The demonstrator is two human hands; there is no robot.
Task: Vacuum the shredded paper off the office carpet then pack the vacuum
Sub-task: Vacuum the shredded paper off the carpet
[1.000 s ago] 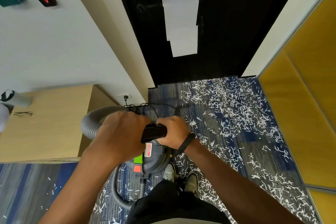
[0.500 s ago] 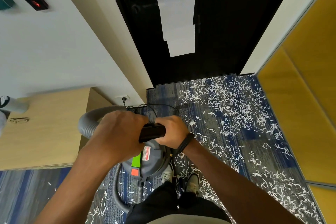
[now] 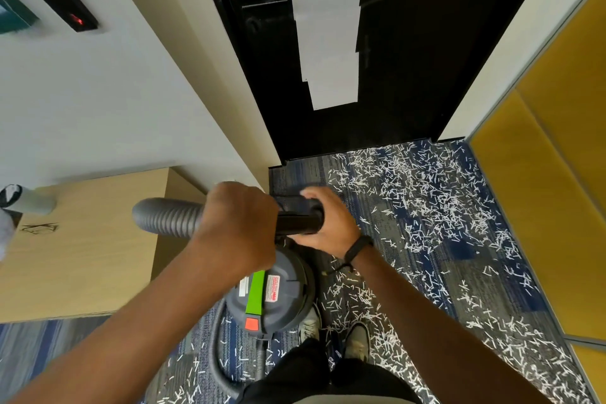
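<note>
Vacuum hose (image 3: 167, 216) (ribbed, likely flexible) is gripped by left hand (image 3: 239, 223); rigid black tube (image 3: 298, 223) is clasped by right hand (image 3: 331, 226).

I see a black door (image 3: 426, 43) at top centre, white wall (image 3: 98, 92) upper left, wooden cabinet (image 3: 82, 256) at left, yellow panels (image 3: 564, 174) at right.

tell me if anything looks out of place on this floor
Yes: shredded paper is strewn all over the blue carpet, from the dark door back past the grey vacuum. Nothing else stands out.
</note>
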